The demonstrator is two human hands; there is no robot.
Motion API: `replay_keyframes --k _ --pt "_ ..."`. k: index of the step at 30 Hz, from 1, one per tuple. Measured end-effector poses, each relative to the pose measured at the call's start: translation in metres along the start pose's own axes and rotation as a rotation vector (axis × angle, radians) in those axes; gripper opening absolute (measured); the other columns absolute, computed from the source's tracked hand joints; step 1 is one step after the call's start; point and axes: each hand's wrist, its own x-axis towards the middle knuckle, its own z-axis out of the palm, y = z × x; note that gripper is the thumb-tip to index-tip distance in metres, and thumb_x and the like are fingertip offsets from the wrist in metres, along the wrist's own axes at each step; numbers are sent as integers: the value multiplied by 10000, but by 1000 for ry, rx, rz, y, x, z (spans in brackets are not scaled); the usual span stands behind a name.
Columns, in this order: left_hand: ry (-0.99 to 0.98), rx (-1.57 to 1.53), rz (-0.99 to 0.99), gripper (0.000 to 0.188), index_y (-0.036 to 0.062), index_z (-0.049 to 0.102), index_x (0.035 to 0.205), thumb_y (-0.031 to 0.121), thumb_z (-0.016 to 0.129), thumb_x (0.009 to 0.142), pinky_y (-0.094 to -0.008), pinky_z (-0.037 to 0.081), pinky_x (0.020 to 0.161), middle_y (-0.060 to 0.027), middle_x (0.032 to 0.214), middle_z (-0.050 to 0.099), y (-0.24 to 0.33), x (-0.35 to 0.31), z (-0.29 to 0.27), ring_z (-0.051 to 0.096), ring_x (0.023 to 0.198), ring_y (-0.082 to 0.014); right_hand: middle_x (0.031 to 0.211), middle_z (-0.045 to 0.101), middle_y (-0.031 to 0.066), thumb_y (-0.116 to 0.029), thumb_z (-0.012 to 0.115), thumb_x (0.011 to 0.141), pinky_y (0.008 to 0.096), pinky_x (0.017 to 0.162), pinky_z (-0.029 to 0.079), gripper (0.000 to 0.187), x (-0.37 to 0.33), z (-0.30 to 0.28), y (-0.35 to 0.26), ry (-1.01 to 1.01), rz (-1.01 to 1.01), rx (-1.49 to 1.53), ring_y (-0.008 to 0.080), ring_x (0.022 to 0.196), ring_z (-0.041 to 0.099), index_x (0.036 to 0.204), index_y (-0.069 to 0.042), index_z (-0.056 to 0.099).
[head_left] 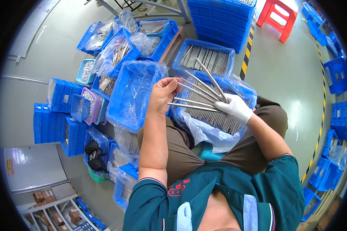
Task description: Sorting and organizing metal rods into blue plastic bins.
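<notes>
My right hand, in a white glove, is closed round one end of several slim metal rods, which fan out toward the left and upward. My bare left hand is closed in a pinch at the far tip of one of these rods. Below the rods, a blue crate lined with clear plastic stands between my knees and holds many similar rods in rows. Just beyond it, another blue crate of rods lies lengthwise. Left of my left hand is a plastic-lined blue crate whose bottom shows.
Blue crates are stacked at the far side, near a red stool. To the left stand more bins, among them a purple basket of small metal parts. Crates line the right edge past striped floor tape.
</notes>
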Motion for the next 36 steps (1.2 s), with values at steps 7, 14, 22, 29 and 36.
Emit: replay_keyframes --k 7,14,22,29,36 --pt "-48 -89 47 145 8 657 908 108 678 805 -245 479 692 -67 825 658 -2 -3 0 594 718 -128 660 532 -19 -211 592 879 215 488 396 184 -7 2 -13 -19 4 -63 52 538 490 917 -31 600" --pt "-59 -43 19 153 9 651 896 117 693 796 -226 469 665 -52 792 650 -13 -4 11 586 688 -109 656 536 -14 -215 601 871 217 493 395 202 -2 5 -4 9 -48 -64 52 540 482 940 -25 608" --pt "120 278 266 157 6 667 877 154 667 823 -185 410 684 -6 767 629 22 -5 -6 528 699 -58 658 540 -10 -232 610 865 230 501 398 228 -4 1 -9 -10 5 -177 60 539 477 932 -14 623" --pt "-3 252 155 152 25 676 863 166 688 809 -205 400 747 -22 844 652 9 -8 7 535 784 -66 703 579 49 -258 582 876 264 595 442 275 -4 5 -10 -11 -83 -348 103 619 531 1015 -24 620" --pt "-6 262 191 153 21 674 858 160 696 799 -212 395 768 -29 845 647 5 -7 11 540 788 -77 752 607 94 -276 588 868 292 643 455 290 -4 4 -7 10 -98 -395 148 662 562 1010 -25 622"
